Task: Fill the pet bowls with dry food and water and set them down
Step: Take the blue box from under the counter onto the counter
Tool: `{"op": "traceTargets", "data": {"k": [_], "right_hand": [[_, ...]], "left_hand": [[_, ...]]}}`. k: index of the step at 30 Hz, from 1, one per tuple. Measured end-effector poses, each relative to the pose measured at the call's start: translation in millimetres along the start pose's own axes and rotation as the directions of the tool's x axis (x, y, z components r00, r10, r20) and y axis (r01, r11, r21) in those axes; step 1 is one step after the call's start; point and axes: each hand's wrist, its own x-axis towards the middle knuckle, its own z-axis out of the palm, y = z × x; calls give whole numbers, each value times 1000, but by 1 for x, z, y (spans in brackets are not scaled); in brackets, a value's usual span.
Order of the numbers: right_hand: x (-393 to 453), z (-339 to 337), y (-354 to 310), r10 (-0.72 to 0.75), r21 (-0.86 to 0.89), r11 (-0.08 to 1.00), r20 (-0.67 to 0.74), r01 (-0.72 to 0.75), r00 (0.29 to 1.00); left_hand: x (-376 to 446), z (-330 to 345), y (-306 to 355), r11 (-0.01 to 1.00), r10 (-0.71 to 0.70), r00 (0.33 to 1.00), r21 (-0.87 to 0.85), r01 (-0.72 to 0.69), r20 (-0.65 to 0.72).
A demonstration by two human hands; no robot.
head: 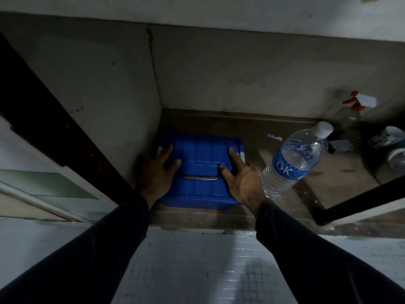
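Pet bowls are nowhere in sight, so I judge the blue storage box (200,170) in the dim cupboard is where the dry food or the bowls are kept, though I can't see inside it. It sits on the cupboard floor (274,137), tucked against the left wall, with its lid on. My left hand (158,170) lies flat on the lid's left side, fingers straight, and my right hand (237,174) rests on the right side with its fingers spread; neither is curled round anything. Placing one on each side lets me steady the box and draw it toward me evenly. A water bottle (295,159), capped and leaning, stands just beside the box on the right, probably kept handy for the water bowl. Further right are a spray bottle (355,102) and some shoes (390,139), too dark to make out well.
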Motion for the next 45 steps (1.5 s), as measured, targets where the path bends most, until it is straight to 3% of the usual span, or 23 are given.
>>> {"op": "traceTargets", "data": {"k": [8, 16, 31, 45], "right_hand": [[-52, -9, 0, 17, -16, 1000, -30, -18, 999], [-138, -30, -9, 68, -2, 998, 11, -68, 998], [-305, -127, -84, 121, -66, 991, 92, -115, 988], [-401, -261, -201, 82, -69, 995, 54, -78, 995]], "left_hand": [[-52, 0, -5, 999, -8, 1000, -41, 9, 30], [-136, -25, 3, 998, -27, 999, 50, 28, -17], [-299, -138, 99, 997, -76, 997, 24, 76, -7], [-371, -279, 227, 996, -73, 997, 56, 72, 16]]}}
